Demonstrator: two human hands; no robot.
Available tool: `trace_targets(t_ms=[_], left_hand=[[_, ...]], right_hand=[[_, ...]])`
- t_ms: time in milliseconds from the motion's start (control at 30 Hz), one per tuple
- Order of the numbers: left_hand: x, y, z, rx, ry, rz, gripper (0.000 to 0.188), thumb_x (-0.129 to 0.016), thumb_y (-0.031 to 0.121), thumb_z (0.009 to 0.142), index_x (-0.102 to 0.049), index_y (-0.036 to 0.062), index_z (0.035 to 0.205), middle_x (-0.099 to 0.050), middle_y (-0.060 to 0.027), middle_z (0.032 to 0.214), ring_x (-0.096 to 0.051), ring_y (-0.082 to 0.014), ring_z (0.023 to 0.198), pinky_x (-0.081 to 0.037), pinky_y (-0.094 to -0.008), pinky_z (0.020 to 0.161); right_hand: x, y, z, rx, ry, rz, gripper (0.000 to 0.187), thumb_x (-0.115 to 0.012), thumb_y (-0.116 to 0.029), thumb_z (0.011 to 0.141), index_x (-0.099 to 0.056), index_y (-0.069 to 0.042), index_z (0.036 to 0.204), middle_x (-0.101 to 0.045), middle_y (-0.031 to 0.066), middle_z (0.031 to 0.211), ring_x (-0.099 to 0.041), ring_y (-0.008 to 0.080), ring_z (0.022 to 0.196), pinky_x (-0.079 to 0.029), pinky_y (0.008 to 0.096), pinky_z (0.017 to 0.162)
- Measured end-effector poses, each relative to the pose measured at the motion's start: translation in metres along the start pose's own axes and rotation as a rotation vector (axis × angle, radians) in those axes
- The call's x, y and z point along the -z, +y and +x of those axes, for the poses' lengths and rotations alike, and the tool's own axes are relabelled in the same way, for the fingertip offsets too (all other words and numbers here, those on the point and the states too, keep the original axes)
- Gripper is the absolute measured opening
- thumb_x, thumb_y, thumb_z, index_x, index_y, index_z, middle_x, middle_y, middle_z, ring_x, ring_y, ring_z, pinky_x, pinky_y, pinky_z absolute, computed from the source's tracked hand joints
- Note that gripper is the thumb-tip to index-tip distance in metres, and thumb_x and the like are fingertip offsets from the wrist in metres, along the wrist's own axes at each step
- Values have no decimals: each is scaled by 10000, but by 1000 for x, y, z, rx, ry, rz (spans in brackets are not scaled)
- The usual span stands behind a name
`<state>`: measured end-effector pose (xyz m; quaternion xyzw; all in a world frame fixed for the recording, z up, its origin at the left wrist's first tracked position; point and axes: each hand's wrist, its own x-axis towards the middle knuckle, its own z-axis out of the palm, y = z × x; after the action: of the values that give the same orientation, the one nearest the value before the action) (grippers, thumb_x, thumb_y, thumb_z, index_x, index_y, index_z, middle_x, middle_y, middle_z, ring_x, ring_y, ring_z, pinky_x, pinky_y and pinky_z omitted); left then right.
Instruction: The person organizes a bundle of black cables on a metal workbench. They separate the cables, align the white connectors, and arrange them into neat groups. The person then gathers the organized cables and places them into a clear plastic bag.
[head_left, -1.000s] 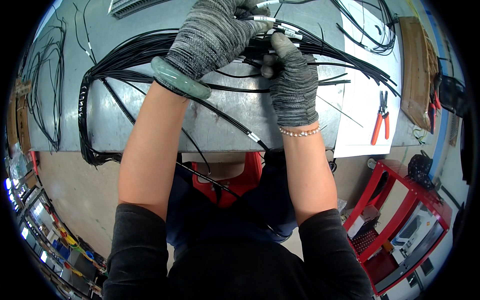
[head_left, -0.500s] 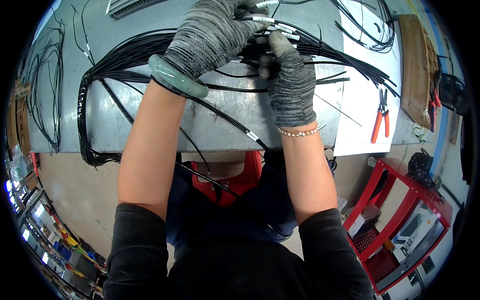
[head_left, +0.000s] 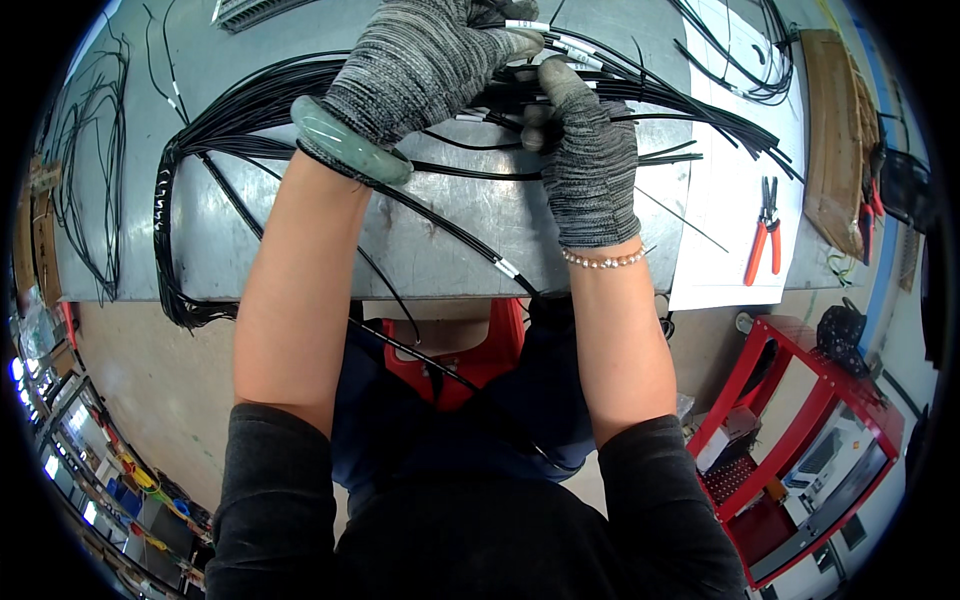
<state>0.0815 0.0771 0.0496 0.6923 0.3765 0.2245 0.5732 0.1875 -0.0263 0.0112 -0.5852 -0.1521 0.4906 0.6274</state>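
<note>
At the frame's upper centre, the gloved left hand slants up and rightward, its grip closed on the black wires spanning the upper frame over the table; just beside it, the gloved right hand points upward, thumb and fingers pinching the bundle.
</note>
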Motion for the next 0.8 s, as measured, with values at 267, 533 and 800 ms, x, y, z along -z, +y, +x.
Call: trace_targets(t_ms=[267,533,800], left_hand=[[0,5,-1,-16,0,41,240,-689,99,748,-571,-10,926,-604,-70,775,-557,-137,714,-474,-270,650],[2,18,-9,-118,22,345,212,-684,139,746,-582,-7,860,-577,-97,700,-534,-168,641,-455,-294,617],[-5,-17,-6,-260,81,378,262,-656,177,804,-629,78,1046,-662,-71,879,-628,-124,775,-524,-263,711]], right_hand=[[0,1,-2,14,-18,-16,248,-666,-267,804,-647,-27,867,-568,38,626,-509,95,503,-408,207,472],[7,4,-1,33,-13,-17,380,-689,-347,772,-604,-7,918,-583,67,672,-512,123,537,-428,244,514],[2,-2,-2,21,42,-9,256,-667,-263,797,-597,-20,839,-582,58,619,-540,115,503,-442,224,468]])
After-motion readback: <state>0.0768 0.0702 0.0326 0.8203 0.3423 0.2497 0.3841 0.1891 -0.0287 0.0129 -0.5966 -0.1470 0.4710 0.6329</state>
